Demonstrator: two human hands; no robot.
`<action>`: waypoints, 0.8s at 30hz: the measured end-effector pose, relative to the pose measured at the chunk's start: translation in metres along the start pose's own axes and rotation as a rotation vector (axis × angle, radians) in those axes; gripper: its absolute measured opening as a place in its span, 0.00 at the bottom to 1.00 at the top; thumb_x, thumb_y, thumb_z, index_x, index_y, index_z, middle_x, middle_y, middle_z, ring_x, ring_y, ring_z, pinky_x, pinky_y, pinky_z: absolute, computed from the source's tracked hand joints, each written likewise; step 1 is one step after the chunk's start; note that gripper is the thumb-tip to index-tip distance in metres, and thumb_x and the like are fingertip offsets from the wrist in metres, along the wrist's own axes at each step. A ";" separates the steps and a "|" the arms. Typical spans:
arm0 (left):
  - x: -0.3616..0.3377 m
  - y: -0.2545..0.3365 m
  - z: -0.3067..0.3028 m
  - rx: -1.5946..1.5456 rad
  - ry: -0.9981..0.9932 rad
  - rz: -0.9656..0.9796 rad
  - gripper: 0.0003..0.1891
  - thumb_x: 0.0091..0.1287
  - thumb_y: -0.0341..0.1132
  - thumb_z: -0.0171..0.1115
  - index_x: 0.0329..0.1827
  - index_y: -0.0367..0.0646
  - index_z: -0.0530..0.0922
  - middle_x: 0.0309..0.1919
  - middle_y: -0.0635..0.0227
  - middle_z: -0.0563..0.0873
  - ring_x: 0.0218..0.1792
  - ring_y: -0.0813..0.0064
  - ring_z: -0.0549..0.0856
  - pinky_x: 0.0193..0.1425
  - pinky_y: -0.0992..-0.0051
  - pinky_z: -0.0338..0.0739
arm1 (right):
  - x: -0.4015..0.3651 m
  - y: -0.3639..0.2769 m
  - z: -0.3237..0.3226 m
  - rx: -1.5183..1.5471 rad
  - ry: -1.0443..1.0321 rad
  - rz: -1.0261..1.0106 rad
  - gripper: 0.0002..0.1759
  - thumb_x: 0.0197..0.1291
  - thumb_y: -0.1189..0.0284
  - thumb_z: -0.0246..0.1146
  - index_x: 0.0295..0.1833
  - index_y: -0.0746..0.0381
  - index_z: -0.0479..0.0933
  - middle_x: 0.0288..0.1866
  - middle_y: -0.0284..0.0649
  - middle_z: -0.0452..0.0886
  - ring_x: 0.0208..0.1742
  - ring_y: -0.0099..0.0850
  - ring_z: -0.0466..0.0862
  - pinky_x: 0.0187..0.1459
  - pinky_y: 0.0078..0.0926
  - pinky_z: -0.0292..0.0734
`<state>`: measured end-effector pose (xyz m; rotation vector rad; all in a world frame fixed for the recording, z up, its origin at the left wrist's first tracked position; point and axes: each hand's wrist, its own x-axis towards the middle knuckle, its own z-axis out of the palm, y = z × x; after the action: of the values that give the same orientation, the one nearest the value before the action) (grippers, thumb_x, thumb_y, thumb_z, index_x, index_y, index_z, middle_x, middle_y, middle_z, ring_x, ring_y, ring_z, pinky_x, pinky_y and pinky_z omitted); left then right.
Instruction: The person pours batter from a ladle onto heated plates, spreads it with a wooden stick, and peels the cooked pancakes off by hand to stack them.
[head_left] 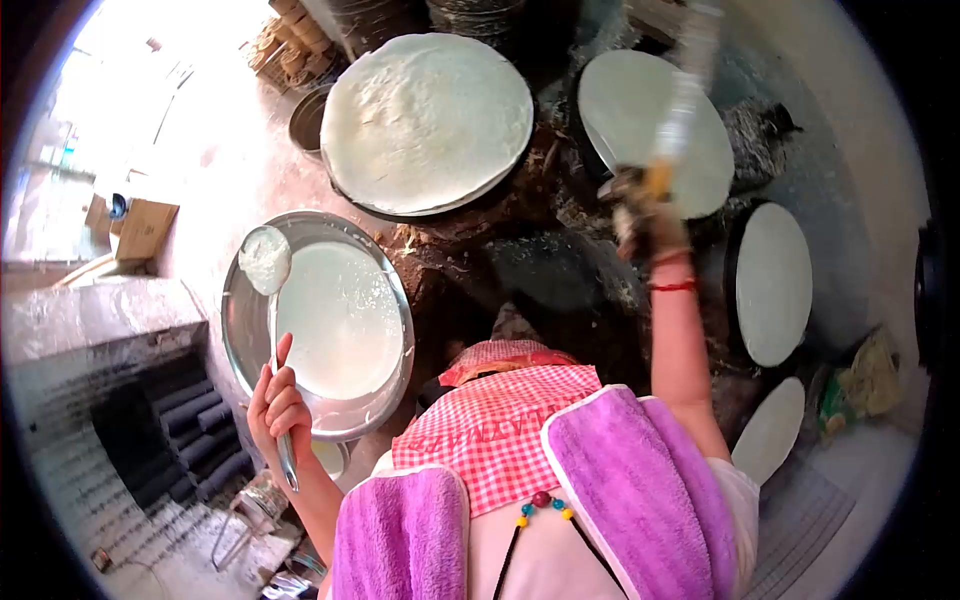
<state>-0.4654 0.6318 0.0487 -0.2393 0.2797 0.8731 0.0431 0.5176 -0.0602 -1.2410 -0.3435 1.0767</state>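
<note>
At the far left, we are seeing a brown cardboard box (145, 228) lying on the pale floor. Next, our left hand (278, 405) is clenching around the handle of a long steel ladle (266, 262). Its round bowl is carrying white batter over the left rim of a wide round metal basin (232, 335). The basin is holding a pool of the same white batter (340, 320). Above it, a large round white flatbread (425, 120) is lying flat across a dark round griddle. In the middle below, we are wearing a red-and-white checked apron (500, 430) and purple towelling sleeve covers (640, 490). Further right, our right hand (645, 215), a red cord bracelet (672, 286) at its wrist, is gripping a pale long stick-shaped tool (688, 90). The tool is blurred and is crossing a second round white flatbread (620, 100). Beside the right forearm, a third white round (772, 283) is sitting on its dark griddle, and a fourth white round (768, 430) is lying just below it.
</note>
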 end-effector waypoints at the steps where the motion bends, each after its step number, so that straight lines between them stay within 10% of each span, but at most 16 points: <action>1: -0.002 -0.004 0.000 -0.009 -0.002 0.023 0.26 0.78 0.35 0.30 0.75 0.31 0.40 0.26 0.70 0.62 0.17 0.82 0.63 0.18 0.80 0.66 | -0.005 -0.005 0.053 -0.150 -0.060 0.040 0.13 0.58 0.73 0.65 0.50 0.59 0.76 0.35 0.43 0.84 0.17 0.25 0.72 0.17 0.23 0.67; 7: -0.017 -0.018 -0.004 -0.070 0.028 0.148 0.27 0.78 0.36 0.32 0.75 0.33 0.40 0.27 0.69 0.63 0.17 0.81 0.64 0.18 0.80 0.66 | 0.024 0.104 0.105 0.655 -0.309 0.340 0.20 0.56 0.86 0.60 0.55 0.63 0.71 0.57 0.53 0.77 0.55 0.53 0.79 0.54 0.50 0.80; 11: -0.029 -0.008 -0.016 -0.052 0.017 0.178 0.27 0.78 0.35 0.32 0.75 0.34 0.42 0.28 0.69 0.64 0.17 0.82 0.64 0.18 0.80 0.65 | 0.052 0.127 0.097 0.678 -0.289 0.273 0.17 0.65 0.78 0.51 0.59 0.63 0.69 0.59 0.52 0.75 0.56 0.46 0.80 0.55 0.42 0.80; 13: -0.034 0.001 -0.022 -0.074 0.020 0.183 0.26 0.78 0.35 0.33 0.75 0.34 0.43 0.27 0.70 0.63 0.17 0.82 0.64 0.18 0.80 0.65 | 0.096 0.163 0.061 1.078 -0.780 0.190 0.25 0.66 0.69 0.43 0.68 0.64 0.61 0.70 0.42 0.64 0.70 0.33 0.65 0.69 0.28 0.62; 15: -0.038 0.014 -0.027 -0.071 0.028 0.184 0.26 0.78 0.35 0.33 0.75 0.34 0.43 0.27 0.70 0.62 0.17 0.82 0.63 0.18 0.80 0.64 | 0.101 0.121 0.082 2.337 -0.288 0.515 0.28 0.68 0.65 0.40 0.71 0.64 0.58 0.73 0.40 0.59 0.73 0.31 0.59 0.71 0.28 0.52; 17: -0.040 0.029 -0.029 -0.070 0.019 0.170 0.26 0.78 0.34 0.32 0.75 0.34 0.43 0.27 0.71 0.62 0.17 0.83 0.62 0.18 0.81 0.63 | 0.106 0.071 0.113 3.338 0.247 0.371 0.31 0.69 0.58 0.38 0.75 0.55 0.55 0.79 0.37 0.49 0.79 0.30 0.47 0.76 0.33 0.33; 20: -0.049 0.047 -0.021 0.296 0.244 0.275 0.25 0.78 0.31 0.34 0.75 0.34 0.45 0.23 0.74 0.61 0.14 0.87 0.59 0.12 0.85 0.57 | 0.126 0.027 0.137 2.899 0.734 0.067 0.29 0.69 0.49 0.31 0.75 0.33 0.51 0.79 0.13 0.43 0.80 0.28 0.39 0.76 0.44 0.23; 23: -0.083 0.068 -0.017 0.725 0.258 0.287 0.25 0.78 0.31 0.36 0.75 0.35 0.47 0.21 0.74 0.61 0.10 0.89 0.57 0.08 0.86 0.54 | 0.188 0.052 0.109 2.427 0.582 0.029 0.29 0.70 0.52 0.29 0.77 0.38 0.49 0.78 0.09 0.42 0.80 0.25 0.39 0.77 0.43 0.28; 24: -0.098 0.072 -0.011 0.733 0.256 0.315 0.25 0.77 0.31 0.38 0.75 0.37 0.47 0.20 0.75 0.61 0.09 0.90 0.56 0.06 0.87 0.55 | 0.173 0.029 0.133 2.514 0.875 -0.029 0.30 0.71 0.54 0.26 0.77 0.43 0.49 0.78 0.08 0.46 0.79 0.21 0.43 0.77 0.41 0.35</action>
<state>-0.5829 0.6028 0.0648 0.3898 0.8689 0.9921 0.0186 0.7336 -0.0949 0.7334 1.3484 0.1556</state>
